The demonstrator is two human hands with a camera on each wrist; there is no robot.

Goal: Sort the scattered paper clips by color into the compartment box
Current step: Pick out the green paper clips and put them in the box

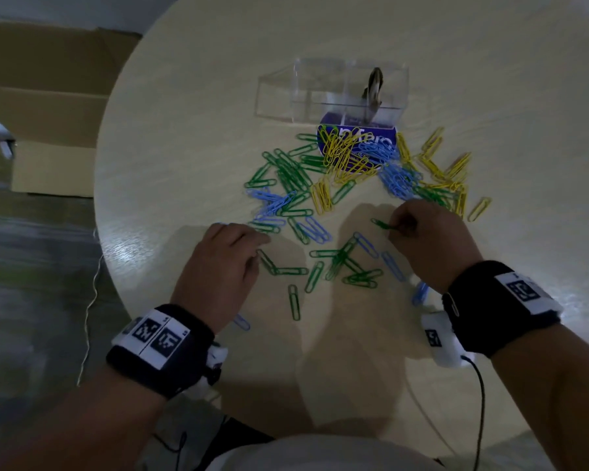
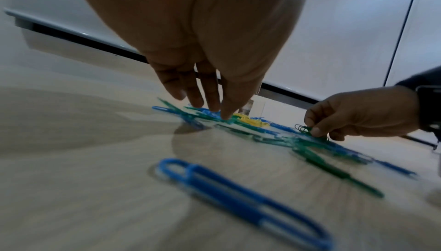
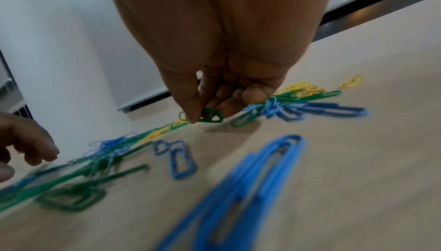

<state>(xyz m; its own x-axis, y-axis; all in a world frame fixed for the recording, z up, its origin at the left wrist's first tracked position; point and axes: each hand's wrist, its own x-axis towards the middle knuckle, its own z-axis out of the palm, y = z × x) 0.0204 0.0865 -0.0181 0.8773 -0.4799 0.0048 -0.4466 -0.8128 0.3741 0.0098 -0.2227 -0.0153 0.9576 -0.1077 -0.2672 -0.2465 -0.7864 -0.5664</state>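
Note:
Green, blue and yellow paper clips (image 1: pixel 320 198) lie scattered across the round pale table (image 1: pixel 191 96). The clear compartment box (image 1: pixel 334 90) stands at the far side of the pile. My right hand (image 1: pixel 397 229) pinches a small bunch of green clips (image 1: pixel 383 225) between thumb and forefinger, just above the table; the pinched green clips (image 3: pixel 211 116) show under the thumb in the right wrist view. My left hand (image 1: pixel 255 246) reaches down with straight fingers (image 2: pixel 214 104), the tips touching green and blue clips (image 2: pixel 203 115). It holds nothing.
A purple printed card (image 1: pixel 357 144) lies under yellow clips in front of the box. A small dark object (image 1: pixel 374 86) stands in the box's right compartment. A cardboard box (image 1: pixel 58 124) sits on the floor beyond the table's left edge. Cables (image 1: pixel 480 402) trail from my wrists.

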